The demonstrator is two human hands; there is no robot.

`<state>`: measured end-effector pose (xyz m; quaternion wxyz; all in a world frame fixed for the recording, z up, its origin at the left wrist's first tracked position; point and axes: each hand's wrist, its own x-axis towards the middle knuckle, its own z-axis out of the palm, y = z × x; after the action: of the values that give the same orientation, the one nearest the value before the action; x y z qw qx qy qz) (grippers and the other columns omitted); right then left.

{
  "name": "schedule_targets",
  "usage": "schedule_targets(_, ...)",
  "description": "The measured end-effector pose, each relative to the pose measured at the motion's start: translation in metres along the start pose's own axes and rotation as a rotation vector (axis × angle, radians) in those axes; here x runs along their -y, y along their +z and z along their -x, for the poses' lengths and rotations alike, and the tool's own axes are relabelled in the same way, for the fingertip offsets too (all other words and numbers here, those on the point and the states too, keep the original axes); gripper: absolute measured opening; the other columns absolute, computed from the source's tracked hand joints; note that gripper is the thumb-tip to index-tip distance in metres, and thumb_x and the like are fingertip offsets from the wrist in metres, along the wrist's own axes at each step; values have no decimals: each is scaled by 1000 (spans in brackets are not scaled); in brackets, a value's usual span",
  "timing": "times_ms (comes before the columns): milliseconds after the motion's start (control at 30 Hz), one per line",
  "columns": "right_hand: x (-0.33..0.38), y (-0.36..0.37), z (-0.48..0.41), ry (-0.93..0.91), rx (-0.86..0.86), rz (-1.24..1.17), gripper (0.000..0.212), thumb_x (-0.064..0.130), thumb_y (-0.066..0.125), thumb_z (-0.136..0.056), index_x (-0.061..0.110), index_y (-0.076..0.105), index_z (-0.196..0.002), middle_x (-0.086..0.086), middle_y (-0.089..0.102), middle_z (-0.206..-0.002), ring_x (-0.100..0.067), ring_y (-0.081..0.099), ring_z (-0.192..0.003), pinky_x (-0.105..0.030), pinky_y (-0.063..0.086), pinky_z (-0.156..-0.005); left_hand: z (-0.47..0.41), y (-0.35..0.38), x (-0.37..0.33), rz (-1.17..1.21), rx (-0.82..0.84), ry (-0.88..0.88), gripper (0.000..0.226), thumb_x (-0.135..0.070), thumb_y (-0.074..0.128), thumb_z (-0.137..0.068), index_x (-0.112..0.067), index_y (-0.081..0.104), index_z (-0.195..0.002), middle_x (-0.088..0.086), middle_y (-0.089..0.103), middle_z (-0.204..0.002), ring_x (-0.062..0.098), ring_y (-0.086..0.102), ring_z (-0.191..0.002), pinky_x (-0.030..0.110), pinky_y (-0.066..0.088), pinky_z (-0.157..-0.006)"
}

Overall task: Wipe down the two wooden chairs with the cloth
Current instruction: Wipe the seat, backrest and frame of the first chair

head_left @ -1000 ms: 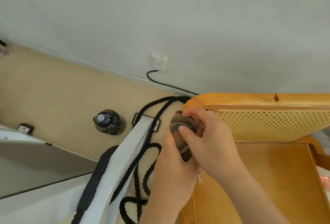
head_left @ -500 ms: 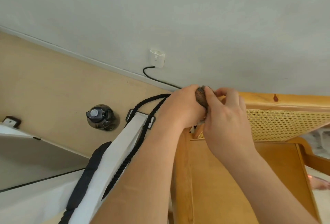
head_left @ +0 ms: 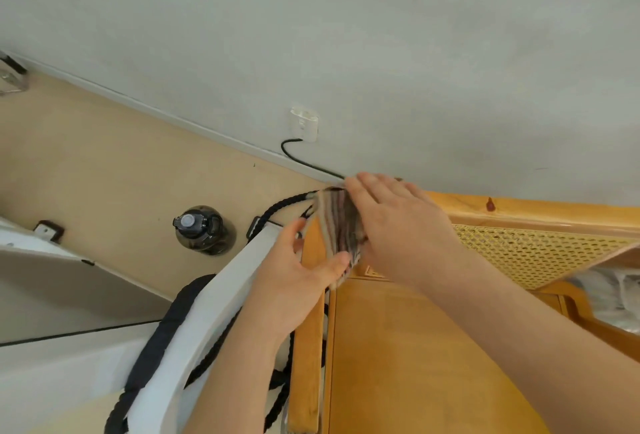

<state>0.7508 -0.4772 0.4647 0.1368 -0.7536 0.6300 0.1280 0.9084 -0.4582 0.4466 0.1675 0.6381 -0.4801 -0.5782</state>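
At the chair's [head_left: 415, 347] back-left corner, the striped cloth [head_left: 337, 226] is draped; left hand [head_left: 294, 281] pinches its lower edge, right hand [head_left: 398, 222] lies flat, fingers spread, on it.

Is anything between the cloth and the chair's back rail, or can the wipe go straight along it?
Nothing visible blocks it. The cloth sits at the chair corner, pinched by the left hand and pressed under the right hand. The rail to the right looks bare.

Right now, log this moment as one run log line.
left hand: pinching cloth | right hand: flat on cloth | cloth: at chair back corner | wiping underway
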Motion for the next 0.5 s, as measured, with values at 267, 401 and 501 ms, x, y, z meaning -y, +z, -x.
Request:
schedule_targets(267,25,-10,-48,-180,-31,57,13,14,55,-88,17,49,-77,1,47,-75,-21,52,-74,-35,42,-69,-26,32,-12,-372,-334,104,31,-18,67,-81,-26,45,-102,-12,56,-72,5,56,-66,18,41,-49)
schedule_targets(401,-1,9,-35,-220,-83,-57,43,18,66,-82,23,45,-120,0,54,-112,-23,55,-103,-36,43,-87,-23,41,-9,-530,-455,91,45,-26,63,-86,-27,38,-122,-11,57,-74,4,55,-61,20,43,-48)
schedule_targets(501,-28,17,-28,-26,-184,-51,47,25,74,-78,23,49,-117,0,58,-100,-21,60,-90,-33,45,-77,-24,45,-13,-572,-482,42,49,-35,61,-87,-27,35,-127,-11,54,-71,2,53,-59,17,37,-47)
